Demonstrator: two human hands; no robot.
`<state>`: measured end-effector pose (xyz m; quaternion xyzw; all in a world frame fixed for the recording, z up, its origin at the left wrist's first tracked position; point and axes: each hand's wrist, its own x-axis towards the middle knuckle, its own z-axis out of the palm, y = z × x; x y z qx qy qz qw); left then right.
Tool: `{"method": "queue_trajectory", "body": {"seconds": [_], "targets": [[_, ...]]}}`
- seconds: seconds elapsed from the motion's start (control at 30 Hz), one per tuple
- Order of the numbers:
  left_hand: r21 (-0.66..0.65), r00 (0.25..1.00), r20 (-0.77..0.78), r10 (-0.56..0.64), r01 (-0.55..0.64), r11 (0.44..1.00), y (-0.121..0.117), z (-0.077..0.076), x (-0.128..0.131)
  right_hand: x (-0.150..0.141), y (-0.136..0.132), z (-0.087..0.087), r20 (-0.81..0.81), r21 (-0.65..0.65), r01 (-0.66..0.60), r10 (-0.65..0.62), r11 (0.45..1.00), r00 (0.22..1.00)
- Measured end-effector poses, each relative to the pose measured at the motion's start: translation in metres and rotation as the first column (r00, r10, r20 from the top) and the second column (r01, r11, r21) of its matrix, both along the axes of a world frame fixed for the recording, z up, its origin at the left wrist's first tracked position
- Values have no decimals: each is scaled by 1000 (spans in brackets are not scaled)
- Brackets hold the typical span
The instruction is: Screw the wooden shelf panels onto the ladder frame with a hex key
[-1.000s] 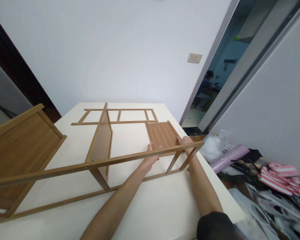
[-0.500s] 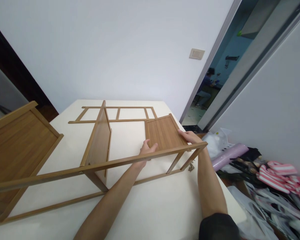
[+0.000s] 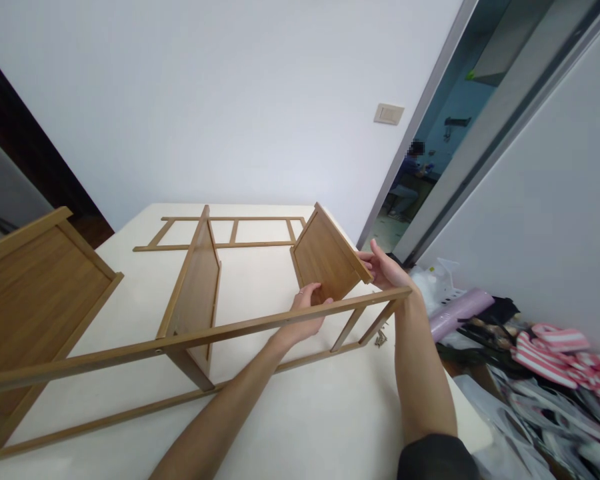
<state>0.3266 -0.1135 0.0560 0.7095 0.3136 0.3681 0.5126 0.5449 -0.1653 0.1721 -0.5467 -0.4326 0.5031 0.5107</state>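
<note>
A loose wooden shelf panel [image 3: 325, 253] stands tilted on edge behind the front ladder-like side frame [image 3: 250, 327]. My left hand [image 3: 307, 313] reaches through the frame and grips the panel near its lower edge. At the panel's right edge, my right hand [image 3: 387, 268] supports it with fingers behind and thumb raised. A second shelf panel [image 3: 195, 287] stands upright, joined to the side frame left of my hands. Farther left, another shelf panel [image 3: 40, 287] is also attached to that frame.
Flat at the back of the white table [image 3: 340, 407] lies another ladder-like frame [image 3: 225, 245]. Small screws [image 3: 381, 336] rest near the right end. Bags, striped cloth [image 3: 550, 347] and a purple roll [image 3: 463, 312] crowd the floor at right. A person [image 3: 409, 177] sits beyond the doorway.
The loose panel has gone from lying nearly flat to standing tilted, its right edge raised. My left hand has shifted slightly right; my right hand has risen with the panel's edge.
</note>
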Motion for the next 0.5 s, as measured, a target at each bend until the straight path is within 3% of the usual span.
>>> {"method": "queue_trajectory", "body": {"seconds": [0.23, 0.5], "targets": [[106, 998, 54, -43, 37, 994, -12, 32, -7, -9, 1, 2, -38, -1, -92, 91, 996, 995], [165, 993, 13, -117, 113, 980, -18, 48, -14, -18, -3, 7, -10, -13, -113, 113, 993, 994]]}}
